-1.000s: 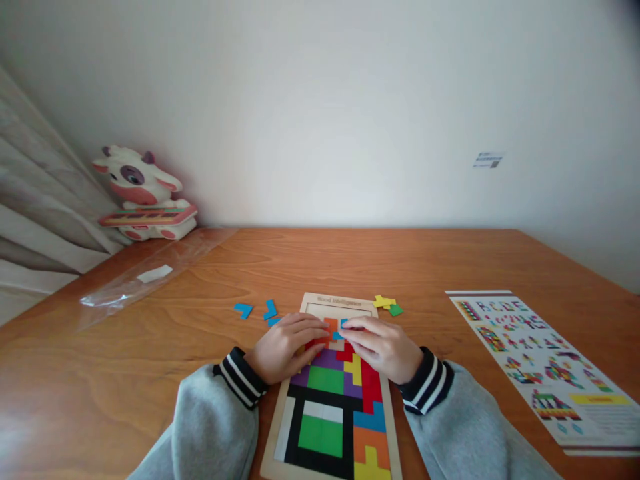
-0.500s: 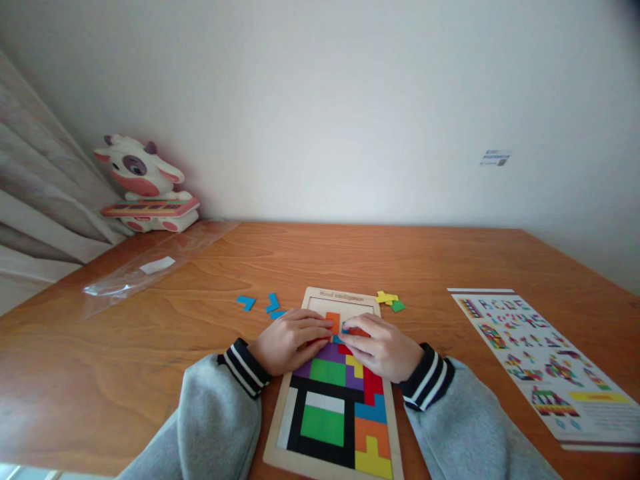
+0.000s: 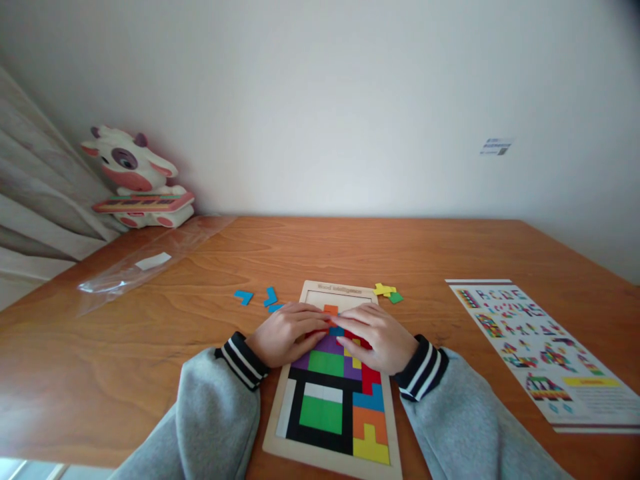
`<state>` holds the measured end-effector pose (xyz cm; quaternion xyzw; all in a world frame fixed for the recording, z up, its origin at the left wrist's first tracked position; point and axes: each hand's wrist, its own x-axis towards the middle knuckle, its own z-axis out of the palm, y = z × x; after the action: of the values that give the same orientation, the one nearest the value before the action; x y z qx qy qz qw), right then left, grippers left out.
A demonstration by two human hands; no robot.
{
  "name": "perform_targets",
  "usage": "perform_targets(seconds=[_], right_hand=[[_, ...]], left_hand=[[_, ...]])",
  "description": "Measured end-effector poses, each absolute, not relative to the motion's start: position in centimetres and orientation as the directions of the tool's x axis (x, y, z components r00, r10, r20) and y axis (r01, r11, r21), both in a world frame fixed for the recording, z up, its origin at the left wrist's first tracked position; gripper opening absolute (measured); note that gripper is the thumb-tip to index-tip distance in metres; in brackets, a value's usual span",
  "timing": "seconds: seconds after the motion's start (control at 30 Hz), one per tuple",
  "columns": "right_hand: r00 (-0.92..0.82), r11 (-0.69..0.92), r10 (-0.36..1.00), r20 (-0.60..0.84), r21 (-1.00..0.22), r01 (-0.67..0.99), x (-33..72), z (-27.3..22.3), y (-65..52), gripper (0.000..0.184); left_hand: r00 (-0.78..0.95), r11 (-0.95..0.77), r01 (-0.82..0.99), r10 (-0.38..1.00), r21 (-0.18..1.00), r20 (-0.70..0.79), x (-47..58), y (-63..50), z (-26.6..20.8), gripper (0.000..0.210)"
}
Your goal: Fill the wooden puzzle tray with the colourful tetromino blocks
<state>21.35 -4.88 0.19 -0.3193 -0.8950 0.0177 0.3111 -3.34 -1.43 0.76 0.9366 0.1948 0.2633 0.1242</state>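
Puzzle board (image 3: 327,457) lies flat on the table (image 3: 125,387), probably light and stiff; grab the rim. Left hand (image 3: 290,332) and right hand (image 3: 383,338) cover its far half, fingers bent, can't tell if gripping. Loose blue pieces (image 3: 244,295) look edge-pinchable.

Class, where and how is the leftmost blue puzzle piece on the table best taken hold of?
Probably pinch one arm of the leftmost blue puzzle piece by opposite edges, the left hand coming from above on the near side: it is bent, lies flat, and sits apart from the next blue piece.
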Motion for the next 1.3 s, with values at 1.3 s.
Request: perform_targets(seconds=[1.3], right_hand=[[-0.228,0.472,0.843,0.487,-0.469,0.746,29.1,-2.8,-0.7,0.029]], left_hand=[[0.678,-0.804,0.523,0.594,0.283,0.434,-6.1,-0.3,-0.3,0.034]])
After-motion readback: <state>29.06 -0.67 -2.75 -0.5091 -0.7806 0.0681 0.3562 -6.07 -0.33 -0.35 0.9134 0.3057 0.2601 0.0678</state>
